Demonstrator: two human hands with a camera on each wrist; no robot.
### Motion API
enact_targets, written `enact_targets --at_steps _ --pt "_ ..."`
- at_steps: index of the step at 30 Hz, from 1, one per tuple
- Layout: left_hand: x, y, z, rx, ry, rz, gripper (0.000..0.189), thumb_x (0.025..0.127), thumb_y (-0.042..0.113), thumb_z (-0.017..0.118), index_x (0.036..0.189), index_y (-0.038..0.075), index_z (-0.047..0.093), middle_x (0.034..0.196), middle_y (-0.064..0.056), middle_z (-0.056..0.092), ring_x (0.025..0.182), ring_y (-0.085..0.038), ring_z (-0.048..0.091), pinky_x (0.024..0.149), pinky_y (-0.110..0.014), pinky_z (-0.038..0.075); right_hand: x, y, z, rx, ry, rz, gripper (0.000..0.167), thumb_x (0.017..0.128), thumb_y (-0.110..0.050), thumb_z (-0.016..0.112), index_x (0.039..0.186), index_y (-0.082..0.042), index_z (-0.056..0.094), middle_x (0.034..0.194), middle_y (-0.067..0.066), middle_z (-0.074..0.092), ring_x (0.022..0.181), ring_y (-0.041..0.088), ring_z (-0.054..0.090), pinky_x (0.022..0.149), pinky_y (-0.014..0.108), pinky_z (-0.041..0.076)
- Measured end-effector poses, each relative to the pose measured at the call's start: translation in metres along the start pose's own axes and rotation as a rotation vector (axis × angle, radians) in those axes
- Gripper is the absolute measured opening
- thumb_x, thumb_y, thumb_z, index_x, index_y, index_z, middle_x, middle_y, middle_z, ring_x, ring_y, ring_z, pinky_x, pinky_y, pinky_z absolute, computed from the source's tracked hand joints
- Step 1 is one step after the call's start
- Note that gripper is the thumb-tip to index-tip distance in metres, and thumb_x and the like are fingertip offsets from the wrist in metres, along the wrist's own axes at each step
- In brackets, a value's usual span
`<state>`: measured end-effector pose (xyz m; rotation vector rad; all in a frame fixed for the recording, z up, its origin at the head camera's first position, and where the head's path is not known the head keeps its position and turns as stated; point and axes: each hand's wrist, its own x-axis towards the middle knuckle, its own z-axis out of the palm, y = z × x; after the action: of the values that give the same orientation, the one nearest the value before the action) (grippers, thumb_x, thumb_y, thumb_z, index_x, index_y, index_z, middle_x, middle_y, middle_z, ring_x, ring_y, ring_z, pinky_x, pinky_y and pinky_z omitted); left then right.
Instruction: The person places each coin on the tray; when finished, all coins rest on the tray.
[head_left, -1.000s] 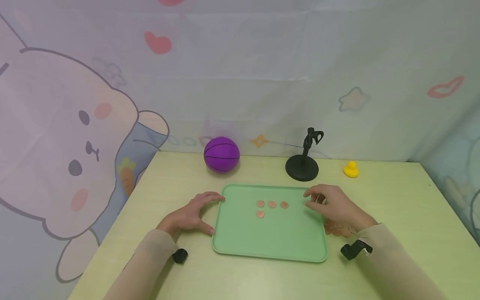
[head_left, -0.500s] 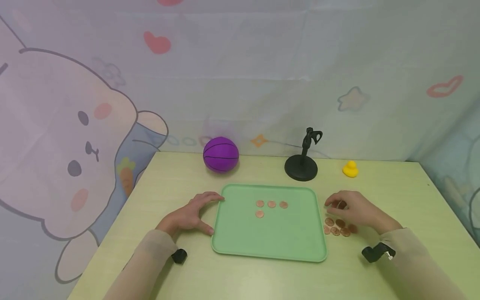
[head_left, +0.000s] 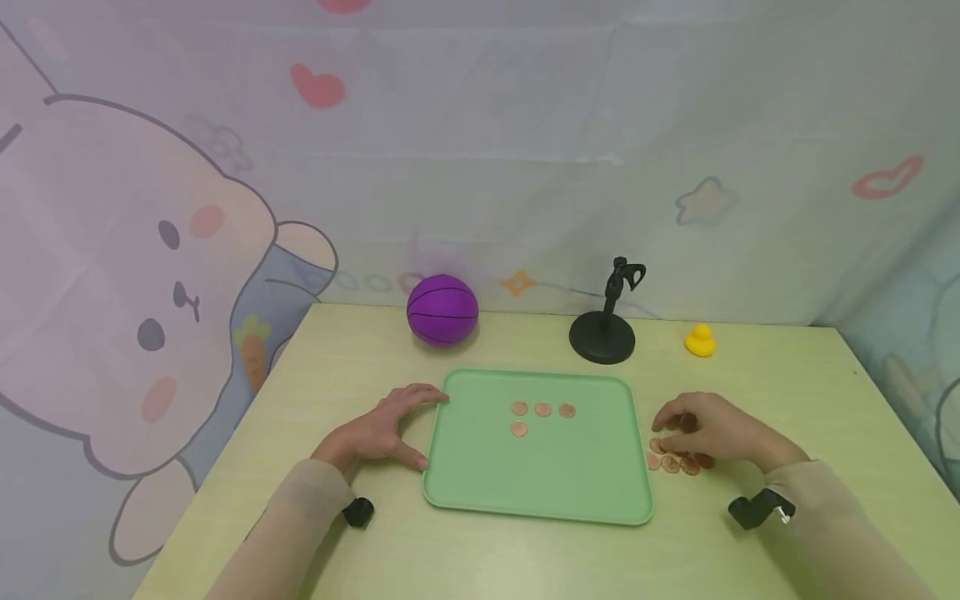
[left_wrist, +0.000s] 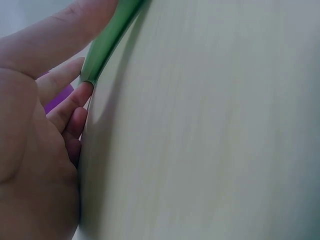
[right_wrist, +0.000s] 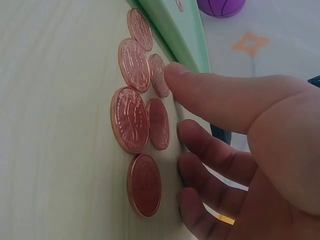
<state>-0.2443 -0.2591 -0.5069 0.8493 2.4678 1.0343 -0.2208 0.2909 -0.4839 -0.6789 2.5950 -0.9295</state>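
Note:
My left hand point(head_left: 382, 429) rests at the left rim of a green tray point(head_left: 540, 492), thumb and fingertips spread apart and touching it. In the left wrist view, the fingers touch the tray's edge point(left_wrist: 102, 50). Several copper coins point(head_left: 519, 428) lie flat on the tray, three of them in a row and one below. Right of the tray, my right hand point(head_left: 712, 427) hovers over a loose cluster of copper coins point(head_left: 670, 464) on the table. In the right wrist view its thumb tip point(right_wrist: 176, 72) is at a coin point(right_wrist: 159, 75); whether they touch, I cannot tell. Nothing is visibly held.
Behind the tray stand a purple ball point(head_left: 442, 310), a black round-based stand point(head_left: 602, 336) and a yellow toy duck point(head_left: 701, 341). A printed cloth backdrop point(head_left: 480, 167) hangs along the back edge of the pale table point(head_left: 375, 550).
My right hand has moved from over the tray's right edge, rightward and down to the coins beside it. The left hand and the coins on the tray have stayed put.

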Motion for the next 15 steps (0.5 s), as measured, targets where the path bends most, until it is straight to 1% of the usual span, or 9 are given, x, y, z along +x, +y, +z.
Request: enact_targets --at_steps 3,5,9,15 --pt "0.0005 -0.0004 0.0001 0.000 0.000 0.000 0.101 0.069 0.036 0.099 0.156 0.023 0.049 0.167 -0.011 0.032 0.153 -0.039 0.024 0.121 -0.069 0.020 0.0006 0.0004 -0.0002 0.035 -0.025 0.000 0.029 0.090 -0.029 0.084 0.111 -0.010 0.075 0.092 0.000 0.067 0.055 0.012 0.058 0.060 0.027 0.053" --pt "0.0009 -0.0008 0.0000 -0.001 -0.002 0.000 0.101 0.069 0.036 0.098 0.156 0.023 0.049 0.167 -0.010 0.032 0.153 -0.039 0.024 0.121 -0.069 0.020 0.0011 0.0010 0.0000 0.044 -0.033 -0.007 0.030 0.091 -0.028 0.084 0.111 -0.009 0.075 0.091 0.001 0.067 0.051 0.013 0.057 0.059 0.027 0.053" --pt "0.0012 -0.0010 -0.0002 0.002 0.000 -0.003 0.101 0.069 0.037 0.098 0.156 0.024 0.049 0.167 -0.010 0.032 0.152 -0.039 0.025 0.121 -0.069 0.020 0.0018 0.0021 0.0008 0.010 -0.018 -0.014 0.029 0.089 -0.030 0.086 0.110 -0.012 0.077 0.094 -0.002 0.068 0.061 0.009 0.058 0.065 0.025 0.052" --pt "0.0003 -0.0001 0.0005 -0.008 0.004 -0.010 0.101 0.068 0.035 0.099 0.156 0.023 0.049 0.167 -0.009 0.033 0.153 -0.039 0.024 0.121 -0.069 0.018 0.0022 -0.0002 0.0034 -0.020 0.010 -0.012 0.025 0.088 -0.025 0.086 0.109 -0.013 0.078 0.097 -0.003 0.069 0.070 0.008 0.057 0.069 0.025 0.052"
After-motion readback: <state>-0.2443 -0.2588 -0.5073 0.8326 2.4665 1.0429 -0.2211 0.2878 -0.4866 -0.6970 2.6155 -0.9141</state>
